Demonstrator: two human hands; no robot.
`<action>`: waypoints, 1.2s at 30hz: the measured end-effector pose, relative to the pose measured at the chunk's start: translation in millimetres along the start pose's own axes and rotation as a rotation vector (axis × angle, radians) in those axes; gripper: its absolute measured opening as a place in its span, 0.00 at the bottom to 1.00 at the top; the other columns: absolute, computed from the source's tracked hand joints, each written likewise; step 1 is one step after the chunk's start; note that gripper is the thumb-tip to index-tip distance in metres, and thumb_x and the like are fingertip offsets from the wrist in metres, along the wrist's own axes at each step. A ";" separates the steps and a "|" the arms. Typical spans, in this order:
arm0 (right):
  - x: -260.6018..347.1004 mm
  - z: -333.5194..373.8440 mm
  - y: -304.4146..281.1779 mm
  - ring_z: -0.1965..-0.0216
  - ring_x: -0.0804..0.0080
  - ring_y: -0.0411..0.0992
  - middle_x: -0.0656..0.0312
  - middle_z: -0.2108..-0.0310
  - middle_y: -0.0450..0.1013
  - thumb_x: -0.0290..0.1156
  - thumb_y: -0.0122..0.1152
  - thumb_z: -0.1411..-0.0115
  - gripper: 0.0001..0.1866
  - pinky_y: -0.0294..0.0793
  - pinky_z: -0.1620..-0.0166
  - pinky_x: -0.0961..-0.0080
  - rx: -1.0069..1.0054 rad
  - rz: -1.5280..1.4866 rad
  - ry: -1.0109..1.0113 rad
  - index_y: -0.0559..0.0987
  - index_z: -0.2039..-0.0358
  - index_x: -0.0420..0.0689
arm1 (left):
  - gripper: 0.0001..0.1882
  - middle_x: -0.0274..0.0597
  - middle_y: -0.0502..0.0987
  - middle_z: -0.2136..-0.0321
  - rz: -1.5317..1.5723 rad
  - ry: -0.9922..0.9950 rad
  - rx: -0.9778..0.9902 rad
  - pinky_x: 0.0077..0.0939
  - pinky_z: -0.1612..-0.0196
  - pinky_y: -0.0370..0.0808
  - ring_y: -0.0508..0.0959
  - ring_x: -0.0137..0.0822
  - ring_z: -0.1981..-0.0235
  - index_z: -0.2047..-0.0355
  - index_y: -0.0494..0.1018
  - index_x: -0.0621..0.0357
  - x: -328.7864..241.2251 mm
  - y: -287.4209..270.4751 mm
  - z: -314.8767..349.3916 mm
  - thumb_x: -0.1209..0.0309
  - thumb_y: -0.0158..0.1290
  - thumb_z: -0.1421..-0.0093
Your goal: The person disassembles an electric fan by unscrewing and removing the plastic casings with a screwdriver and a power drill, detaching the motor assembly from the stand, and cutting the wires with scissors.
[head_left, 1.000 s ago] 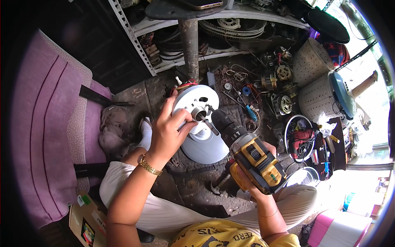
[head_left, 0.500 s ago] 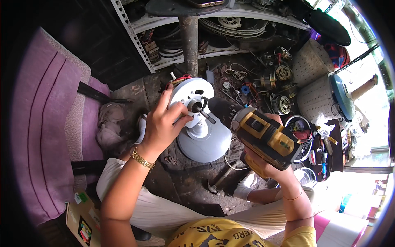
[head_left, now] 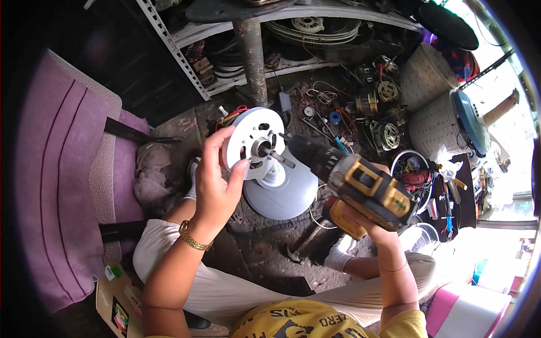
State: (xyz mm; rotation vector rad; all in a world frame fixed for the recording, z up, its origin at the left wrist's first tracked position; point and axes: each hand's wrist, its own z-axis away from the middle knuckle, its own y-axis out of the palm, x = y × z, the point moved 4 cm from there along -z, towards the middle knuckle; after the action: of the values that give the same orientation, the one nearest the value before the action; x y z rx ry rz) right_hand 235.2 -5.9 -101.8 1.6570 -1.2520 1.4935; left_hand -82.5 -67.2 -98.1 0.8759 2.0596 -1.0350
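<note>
My left hand (head_left: 213, 188) grips the lower left rim of a white round fan motor housing (head_left: 273, 125), thumb on its front face and fingers around the edge. A metal shaft (head_left: 283, 160) sticks out of the housing's middle. Below it is the fan's light grey round base (head_left: 282, 200), standing on the floor. My right hand (head_left: 369, 224) is wrapped around the handle of a yellow and black cordless drill (head_left: 360, 181). The drill's nose points left at the housing's right edge; whether the bit touches it I cannot tell.
A hammer (head_left: 300, 248) lies on the floor by my right foot. Several bare fan motors (head_left: 387, 90), small tools and cords are strewn at the far right. A metal post (head_left: 252, 62) stands behind the fan. Purple cushioned seating (head_left: 62, 186) is at the left.
My left fingers have moved from near the housing's centre out to its rim. The housing's face is turned more into view. The drill has shifted slightly right and tilted.
</note>
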 end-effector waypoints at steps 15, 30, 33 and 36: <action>-90.4 110.0 -141.4 0.67 0.73 0.79 0.59 0.63 0.81 0.22 0.71 0.41 0.20 0.80 0.61 0.74 -0.566 -0.130 0.380 0.81 0.48 0.37 | 0.32 0.46 0.77 0.43 0.519 -0.240 -0.181 0.28 0.39 0.76 0.76 0.27 0.45 0.31 0.60 0.58 -30.9 38.1 41.5 0.84 0.57 0.32; -61.2 142.8 -273.6 0.67 0.74 0.78 0.58 0.54 0.82 0.28 0.70 0.41 0.26 0.80 0.64 0.74 -0.683 -0.096 0.465 0.79 0.42 0.41 | 0.38 0.44 0.76 0.47 1.303 -1.242 -0.090 0.39 0.50 0.84 0.80 0.37 0.47 0.25 0.51 0.52 -4.4 302.5 99.0 0.77 0.57 0.30; -75.7 145.0 -281.9 0.66 0.74 0.78 0.57 0.52 0.82 0.30 0.71 0.41 0.29 0.79 0.64 0.75 -0.704 -0.115 0.431 0.77 0.39 0.41 | 0.28 0.46 0.76 0.45 1.230 -1.261 -0.417 0.52 0.44 0.84 0.80 0.45 0.46 0.33 0.61 0.52 132.7 384.6 80.8 0.80 0.56 0.30; -87.3 141.8 -283.7 0.69 0.75 0.78 0.56 0.53 0.83 0.31 0.72 0.41 0.30 0.79 0.65 0.77 -0.721 -0.042 0.498 0.77 0.38 0.41 | 0.26 0.48 0.74 0.41 0.944 -1.271 -0.597 0.59 0.41 0.81 0.77 0.51 0.39 0.35 0.67 0.54 224.9 428.1 48.0 0.81 0.56 0.32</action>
State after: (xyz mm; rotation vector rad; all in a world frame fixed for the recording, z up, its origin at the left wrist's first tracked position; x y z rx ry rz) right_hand 557.2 4.0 -168.1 0.7785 -1.2458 1.1262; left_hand 143.4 149.6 -469.8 0.4956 0.6184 -0.2152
